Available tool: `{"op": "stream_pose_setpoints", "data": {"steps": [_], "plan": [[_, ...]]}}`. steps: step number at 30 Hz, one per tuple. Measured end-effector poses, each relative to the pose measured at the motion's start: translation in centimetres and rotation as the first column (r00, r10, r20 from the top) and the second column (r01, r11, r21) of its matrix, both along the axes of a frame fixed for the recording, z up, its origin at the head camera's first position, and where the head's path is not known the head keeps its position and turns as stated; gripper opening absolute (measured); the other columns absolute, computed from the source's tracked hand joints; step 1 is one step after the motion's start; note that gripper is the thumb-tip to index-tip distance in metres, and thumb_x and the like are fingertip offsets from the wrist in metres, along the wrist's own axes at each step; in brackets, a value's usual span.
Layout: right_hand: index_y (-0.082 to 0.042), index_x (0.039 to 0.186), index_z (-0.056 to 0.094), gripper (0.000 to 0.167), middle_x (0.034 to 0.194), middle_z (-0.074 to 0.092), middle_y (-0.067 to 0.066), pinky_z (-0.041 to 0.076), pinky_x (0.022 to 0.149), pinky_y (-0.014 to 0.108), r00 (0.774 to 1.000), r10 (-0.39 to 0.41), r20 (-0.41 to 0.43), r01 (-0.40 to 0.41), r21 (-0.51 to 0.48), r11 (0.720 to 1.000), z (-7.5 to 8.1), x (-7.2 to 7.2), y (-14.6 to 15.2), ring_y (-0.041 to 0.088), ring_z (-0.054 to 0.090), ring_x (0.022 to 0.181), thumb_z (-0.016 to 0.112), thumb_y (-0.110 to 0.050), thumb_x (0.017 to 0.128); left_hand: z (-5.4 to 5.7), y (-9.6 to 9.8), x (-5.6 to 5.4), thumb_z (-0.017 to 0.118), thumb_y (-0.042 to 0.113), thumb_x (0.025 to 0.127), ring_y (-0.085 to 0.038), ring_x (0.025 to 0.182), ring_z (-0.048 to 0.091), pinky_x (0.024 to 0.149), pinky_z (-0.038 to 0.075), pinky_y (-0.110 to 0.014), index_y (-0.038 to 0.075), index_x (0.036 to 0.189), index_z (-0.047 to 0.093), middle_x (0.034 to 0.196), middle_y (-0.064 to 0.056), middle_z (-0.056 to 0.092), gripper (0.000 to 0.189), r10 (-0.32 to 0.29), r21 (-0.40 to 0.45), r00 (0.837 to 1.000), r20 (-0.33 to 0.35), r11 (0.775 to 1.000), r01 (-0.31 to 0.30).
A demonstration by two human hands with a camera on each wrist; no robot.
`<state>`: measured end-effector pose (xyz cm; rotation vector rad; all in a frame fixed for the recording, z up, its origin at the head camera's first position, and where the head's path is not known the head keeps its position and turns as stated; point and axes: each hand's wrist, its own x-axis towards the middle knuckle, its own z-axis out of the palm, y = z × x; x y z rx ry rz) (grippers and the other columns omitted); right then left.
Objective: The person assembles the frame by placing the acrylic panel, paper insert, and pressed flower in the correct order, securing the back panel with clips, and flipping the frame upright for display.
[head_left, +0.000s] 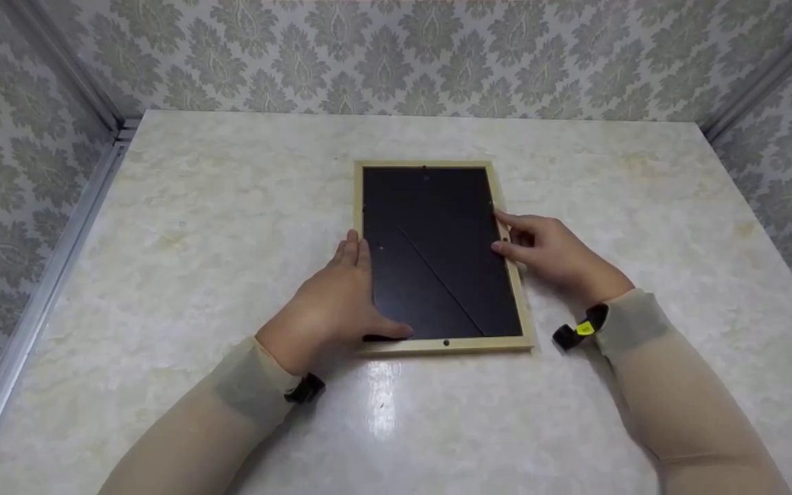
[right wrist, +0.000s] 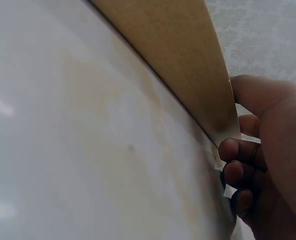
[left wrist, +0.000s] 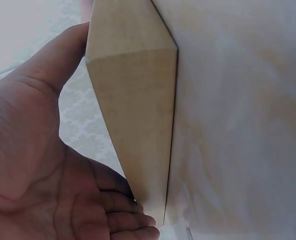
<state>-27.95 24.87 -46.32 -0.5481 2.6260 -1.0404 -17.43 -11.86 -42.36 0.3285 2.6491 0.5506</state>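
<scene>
A picture frame (head_left: 426, 289) with a light wood border lies with its black back facing up, and a diagonal line crosses that back. My left hand (head_left: 334, 299) is spread at its near left corner. Its thumb rests on the lower edge of the black back, while its fingers lie along the left side. On the right side, my right hand (head_left: 557, 254) holds the border with thumb and forefinger on its top edge. The right wrist view shows its other fingers (right wrist: 232, 172) curled beside the frame's wooden side (right wrist: 182, 55), low by the tabletop.
The frame lies on a pale marbled table (head_left: 231, 179). Patterned wallpaper (head_left: 382, 55) covers the wall behind it, with metal rails at the corners. Both wrists wear black bands, and a yellow tag (head_left: 584, 328) shows on the right one.
</scene>
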Motion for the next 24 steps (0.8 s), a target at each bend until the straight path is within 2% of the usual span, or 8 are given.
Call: {"op": "stream_pose_setpoints", "data": {"steps": [3, 6, 8, 10, 13, 18, 21, 24], "plan": [[-0.025, 0.173, 0.045, 0.07, 0.094, 0.063, 0.004, 0.045, 0.073, 0.032, 0.999, 0.039, -0.027, -0.036, 0.086, 0.996, 1.3, -0.6, -0.3, 0.019, 0.051, 0.077, 0.07, -0.049, 0.112, -0.2, 0.0, 0.2, 0.092, 0.075, 0.081, -0.044, 0.177, 0.009, 0.137, 0.039, -0.054, -0.006, 0.178, -0.001, 0.187, -0.026, -0.013, 0.157, 0.015, 0.032, 1.0, -0.01, 0.999, -0.015], [-0.015, 0.163, 0.062, 0.06, 0.106, 0.072, 0.009, 0.048, 0.079, 0.037, 0.997, 0.062, -0.035, -0.054, 0.18, 0.982, 2.9, -1.2, -1.0, 0.021, 0.058, 0.085, 0.069, -0.048, 0.113, -0.4, 0.2, 0.7, 0.093, 0.075, 0.08, -0.043, 0.176, 0.012, 0.134, 0.043, -0.053, -0.005, 0.178, 0.0, 0.187, -0.026, -0.012, 0.157, 0.02, 0.03, 1.0, -0.015, 0.999, -0.02], [-0.011, 0.146, 0.078, 0.049, 0.113, 0.076, 0.012, 0.05, 0.081, 0.041, 0.997, 0.061, -0.05, -0.048, 0.242, 0.969, 4.1, -1.9, -1.5, 0.023, 0.062, 0.089, 0.07, -0.047, 0.113, -0.4, 0.5, 1.1, 0.093, 0.077, 0.078, -0.044, 0.176, 0.017, 0.13, 0.048, -0.054, -0.005, 0.178, 0.003, 0.188, -0.027, -0.008, 0.158, 0.014, 0.004, 0.999, -0.028, 1.0, -0.014], [-0.011, 0.133, 0.084, 0.041, 0.116, 0.079, 0.014, 0.053, 0.083, 0.045, 0.995, 0.071, -0.069, -0.049, 0.285, 0.957, 5.2, -2.8, -2.3, 0.026, 0.066, 0.09, 0.071, -0.043, 0.112, -0.2, 1.0, 1.5, 0.093, 0.08, 0.076, -0.044, 0.174, 0.023, 0.126, 0.053, -0.055, -0.005, 0.178, 0.007, 0.188, -0.027, -0.003, 0.159, 0.009, -0.033, 0.999, -0.041, 0.999, -0.011], [-0.011, 0.133, 0.084, 0.036, 0.122, 0.078, 0.014, 0.055, 0.09, 0.049, 0.991, 0.1, -0.09, -0.068, 0.302, 0.951, 6.4, -4.7, -3.7, 0.029, 0.069, 0.098, 0.074, -0.038, 0.111, 0.2, 1.9, 2.3, 0.091, 0.085, 0.074, -0.046, 0.171, 0.033, 0.12, 0.058, -0.057, -0.007, 0.177, 0.015, 0.188, -0.03, 0.007, 0.158, -0.003, -0.104, 0.998, -0.067, 0.995, -0.004], [-0.011, 0.149, 0.075, 0.043, 0.137, 0.075, 0.017, 0.055, 0.108, 0.056, 0.996, 0.081, -0.048, -0.071, 0.183, 0.981, 6.1, -7.6, -6.5, 0.035, 0.069, 0.121, 0.077, -0.027, 0.109, 0.7, 2.7, 2.9, 0.084, 0.094, 0.073, -0.046, 0.167, 0.042, 0.116, 0.061, -0.052, -0.008, 0.175, 0.024, 0.186, -0.031, 0.015, 0.157, -0.046, -0.242, 0.995, -0.084, 0.97, 0.025], [-0.009, 0.148, 0.075, 0.041, 0.143, 0.074, 0.019, 0.054, 0.115, 0.057, 0.998, 0.041, -0.048, -0.034, 0.14, 0.99, 5.3, -8.6, -7.7, 0.037, 0.069, 0.131, 0.076, -0.023, 0.11, 0.9, 3.0, 2.9, 0.08, 0.098, 0.072, -0.045, 0.165, 0.046, 0.111, 0.064, -0.049, -0.008, 0.174, 0.028, 0.185, -0.031, 0.019, 0.157, -0.083, -0.296, 0.991, -0.104, 0.954, 0.049], [-0.009, 0.14, 0.079, 0.032, 0.14, 0.077, 0.018, 0.055, 0.116, 0.056, 0.997, 0.012, -0.076, -0.002, 0.134, 0.991, 4.7, -9.3, -8.6, 0.037, 0.07, 0.131, 0.072, -0.022, 0.112, 1.1, 3.1, 2.9, 0.079, 0.1, 0.07, -0.044, 0.162, 0.051, 0.104, 0.067, -0.046, -0.008, 0.173, 0.032, 0.184, -0.031, 0.024, 0.156, -0.108, -0.323, 0.985, -0.132, 0.944, 0.061]]}}
